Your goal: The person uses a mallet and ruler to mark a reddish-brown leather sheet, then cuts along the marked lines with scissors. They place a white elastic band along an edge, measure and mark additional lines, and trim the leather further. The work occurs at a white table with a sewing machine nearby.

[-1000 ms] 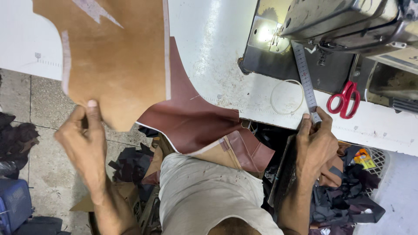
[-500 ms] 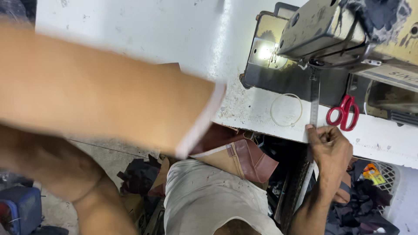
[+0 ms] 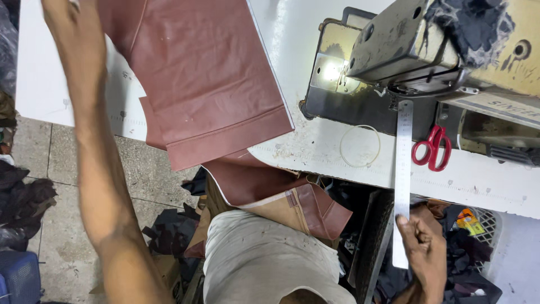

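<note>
The right hand (image 3: 426, 254) is clamped around the lower end of a steel ruler (image 3: 403, 169), which lies across the white table (image 3: 315, 147) edge beside red-handled scissors (image 3: 432, 147). The left hand (image 3: 66, 22) reaches far up along the reddish-brown leather panel (image 3: 208, 79) spread on the table; whether it grips the leather cannot be told. A sewing machine (image 3: 450, 50) stands behind the ruler.

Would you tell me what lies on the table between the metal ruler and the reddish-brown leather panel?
In the head view, a thin white loop of cord lies on the white table between the metal ruler and the leather panel.
</note>
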